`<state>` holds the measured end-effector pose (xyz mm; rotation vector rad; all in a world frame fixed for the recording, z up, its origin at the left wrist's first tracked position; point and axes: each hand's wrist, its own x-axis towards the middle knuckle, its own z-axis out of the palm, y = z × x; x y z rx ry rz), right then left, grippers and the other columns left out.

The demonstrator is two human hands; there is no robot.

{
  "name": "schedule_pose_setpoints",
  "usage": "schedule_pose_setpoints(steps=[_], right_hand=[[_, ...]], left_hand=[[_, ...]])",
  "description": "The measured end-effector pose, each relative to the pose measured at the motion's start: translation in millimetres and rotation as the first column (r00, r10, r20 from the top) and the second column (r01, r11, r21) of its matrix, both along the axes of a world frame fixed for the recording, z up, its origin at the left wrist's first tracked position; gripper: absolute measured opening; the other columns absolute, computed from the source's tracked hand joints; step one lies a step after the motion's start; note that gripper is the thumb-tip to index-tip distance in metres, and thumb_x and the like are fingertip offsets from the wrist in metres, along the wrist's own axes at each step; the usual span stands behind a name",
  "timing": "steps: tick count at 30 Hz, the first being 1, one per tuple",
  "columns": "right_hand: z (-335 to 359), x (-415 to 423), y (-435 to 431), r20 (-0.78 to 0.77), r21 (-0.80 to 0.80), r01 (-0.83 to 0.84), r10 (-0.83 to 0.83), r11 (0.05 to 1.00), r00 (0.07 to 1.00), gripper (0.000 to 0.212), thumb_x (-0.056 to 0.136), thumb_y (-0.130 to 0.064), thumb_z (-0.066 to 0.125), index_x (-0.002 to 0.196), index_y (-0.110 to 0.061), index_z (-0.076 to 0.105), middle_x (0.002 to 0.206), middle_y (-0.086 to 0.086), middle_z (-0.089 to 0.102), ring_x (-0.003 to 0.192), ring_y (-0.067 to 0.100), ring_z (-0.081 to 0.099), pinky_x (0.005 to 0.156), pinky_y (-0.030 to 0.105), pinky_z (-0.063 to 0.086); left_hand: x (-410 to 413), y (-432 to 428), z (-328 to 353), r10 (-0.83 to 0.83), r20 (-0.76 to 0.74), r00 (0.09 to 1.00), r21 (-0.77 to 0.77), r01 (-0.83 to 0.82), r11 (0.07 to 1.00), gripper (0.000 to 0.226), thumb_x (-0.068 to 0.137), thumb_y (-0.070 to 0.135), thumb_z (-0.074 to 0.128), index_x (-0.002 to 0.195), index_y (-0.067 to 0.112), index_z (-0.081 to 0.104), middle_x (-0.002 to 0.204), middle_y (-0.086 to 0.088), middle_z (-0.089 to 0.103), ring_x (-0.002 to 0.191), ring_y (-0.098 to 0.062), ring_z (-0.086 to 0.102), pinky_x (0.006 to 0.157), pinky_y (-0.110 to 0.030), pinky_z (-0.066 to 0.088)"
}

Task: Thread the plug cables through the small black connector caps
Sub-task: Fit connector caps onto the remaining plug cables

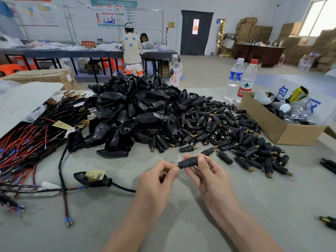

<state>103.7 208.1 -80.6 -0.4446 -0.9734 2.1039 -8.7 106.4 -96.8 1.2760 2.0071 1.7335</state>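
My right hand [205, 171] grips a small black connector cap [188, 162] above the grey table, with a brass tip showing past its fingers. My left hand [160, 176] pinches the cap's left end between thumb and fingertips. A black cable [123, 187] runs from under my left hand to a black plug shell [92, 179] lying on the table. More small caps with brass ends [236, 135] lie heaped just beyond my hands. Whether the cable end is inside the cap is hidden by my fingers.
A tall pile of black plug shells [138, 110] fills the table's middle. Red and black cables [27, 142] spread at the left. An open cardboard box [283, 131] sits at the right, two water bottles [241, 79] behind it. People stand at a far table [54, 52].
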Motion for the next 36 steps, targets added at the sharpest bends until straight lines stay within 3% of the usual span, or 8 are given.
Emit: schedule_pose_setpoints(steps=[3,7,11,15,21,27,31,36], right_hand=[[1.6,-1.2,-0.7,-0.024,0.010,-0.007,0.007,1.000,1.000,0.027,0.089,-0.021,0.060,0.105,-0.001,0.068,0.118,0.019,0.071,0.104,0.024,0.072,0.080,0.022,0.058],[-0.1,-3.3,-5.4,-0.027,0.058,0.004,-0.002,0.998,1.000,0.020,0.087,-0.024,0.060,0.088,-0.020,0.079,0.119,0.015,0.071,0.106,0.021,0.069,0.085,0.023,0.056],[-2.6,-3.7,-3.8,-0.047,0.067,0.023,-0.020,0.997,0.999,0.020,0.088,-0.024,0.060,0.094,-0.014,0.077,0.119,0.014,0.071,0.108,0.019,0.069,0.085,0.022,0.056],[-2.5,-2.6,1.8,-0.066,0.053,0.039,-0.035,0.998,0.997,0.030,0.088,-0.020,0.060,0.110,0.000,0.062,0.118,0.016,0.072,0.113,0.025,0.068,0.084,0.023,0.057],[-3.4,-3.3,2.6,-0.053,0.022,0.047,-0.046,0.999,0.998,0.035,0.087,-0.019,0.061,0.114,0.004,0.061,0.117,0.016,0.072,0.110,0.024,0.070,0.081,0.022,0.057],[-4.5,-4.3,3.0,-0.069,-0.024,0.043,-0.044,0.999,0.997,0.034,0.086,-0.018,0.061,0.113,0.004,0.062,0.116,0.017,0.072,0.107,0.022,0.071,0.079,0.021,0.058],[-4.4,-4.4,1.7,-0.076,-0.042,0.029,-0.032,0.999,0.997,0.035,0.086,-0.017,0.060,0.114,0.003,0.062,0.115,0.017,0.072,0.107,0.022,0.071,0.078,0.021,0.058],[-3.8,-5.0,-0.7,-0.068,-0.036,0.005,-0.007,0.999,0.998,0.032,0.086,-0.016,0.060,0.113,0.003,0.064,0.116,0.019,0.072,0.103,0.021,0.072,0.079,0.022,0.058]], left_hand=[[0.2,-0.4,4.0,-0.024,0.127,0.992,-0.007,0.026,1.000,0.021,0.100,0.019,0.058,0.083,0.030,0.064,0.073,0.002,0.069,0.059,-0.012,0.058,0.063,-0.034,0.052],[4.8,-0.5,6.5,-0.026,0.162,0.987,0.004,0.026,1.000,0.023,0.099,0.016,0.059,0.078,0.023,0.063,0.070,-0.001,0.069,0.058,-0.014,0.056,0.060,-0.039,0.048],[4.3,-0.2,7.7,-0.061,0.193,0.979,0.033,0.056,0.998,0.019,0.099,0.023,0.060,0.081,0.023,0.067,0.076,0.001,0.072,0.062,-0.010,0.059,0.063,-0.025,0.050],[-0.7,-2.4,4.9,-0.052,0.174,0.983,0.053,0.044,0.998,0.008,0.097,0.035,0.061,0.091,0.039,0.064,0.080,0.003,0.074,0.067,-0.011,0.063,0.070,-0.026,0.054],[-1.6,-0.3,4.7,-0.063,0.141,0.988,0.059,0.055,0.997,0.007,0.092,0.038,0.058,0.087,0.033,0.059,0.074,0.000,0.071,0.061,-0.014,0.059,0.065,-0.030,0.052],[-3.1,0.7,7.5,-0.128,0.237,0.963,0.053,0.119,0.991,0.022,0.101,0.016,0.058,0.081,0.024,0.057,0.065,-0.003,0.065,0.057,-0.015,0.051,0.057,-0.025,0.044],[-2.3,2.5,11.1,-0.177,0.304,0.936,0.043,0.172,0.984,0.021,0.101,0.013,0.057,0.081,0.020,0.057,0.059,-0.003,0.058,0.054,-0.016,0.045,0.052,-0.020,0.039],[-8.9,-0.3,10.9,-0.191,0.225,0.955,0.014,0.192,0.981,0.015,0.101,0.016,0.056,0.086,0.019,0.057,0.063,0.001,0.061,0.058,-0.018,0.044,0.058,-0.033,0.037]])
